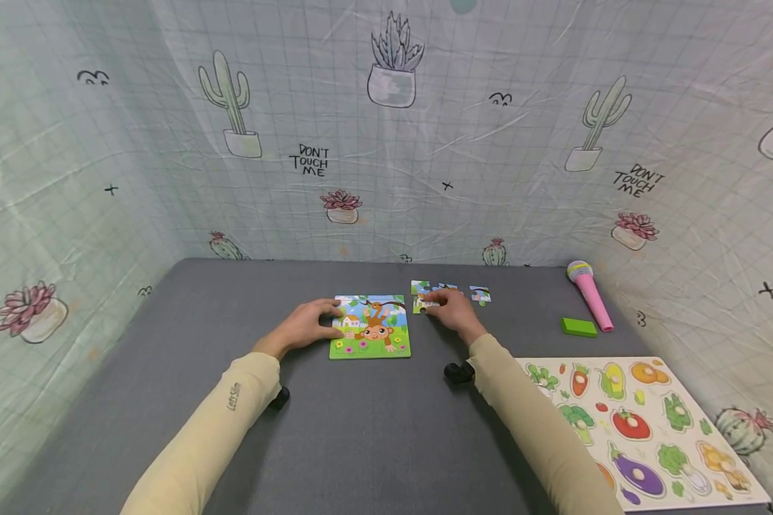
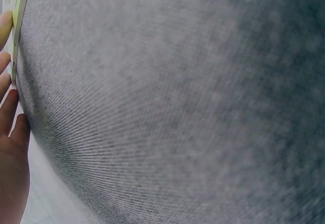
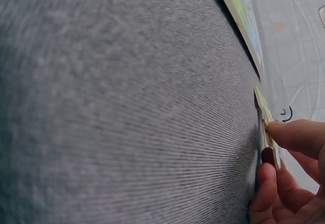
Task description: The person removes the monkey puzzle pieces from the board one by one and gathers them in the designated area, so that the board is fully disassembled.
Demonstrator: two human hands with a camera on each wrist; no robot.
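Observation:
A square jigsaw puzzle (image 1: 370,348) with a monkey picture lies on the grey table. My left hand (image 1: 305,323) rests at its left edge, the extended fingers and thumb touching the border. Just right of the puzzle, my right hand (image 1: 456,312) pinches a jigsaw piece (image 3: 260,99) between thumb and fingers, low over the table. Part of that piece is hidden by the fingers. Behind the right hand lie a green-and-blue piece (image 1: 420,287) and another piece (image 1: 447,286), partly covered. A further loose piece (image 1: 480,294) lies to their right.
At the right front lies a large vegetable puzzle board (image 1: 666,390), partly under the right forearm. Behind it are a green block (image 1: 578,327) and a pink toy microphone (image 1: 594,300). Cactus-printed cloth (image 1: 386,157) hangs around the table's back and sides.

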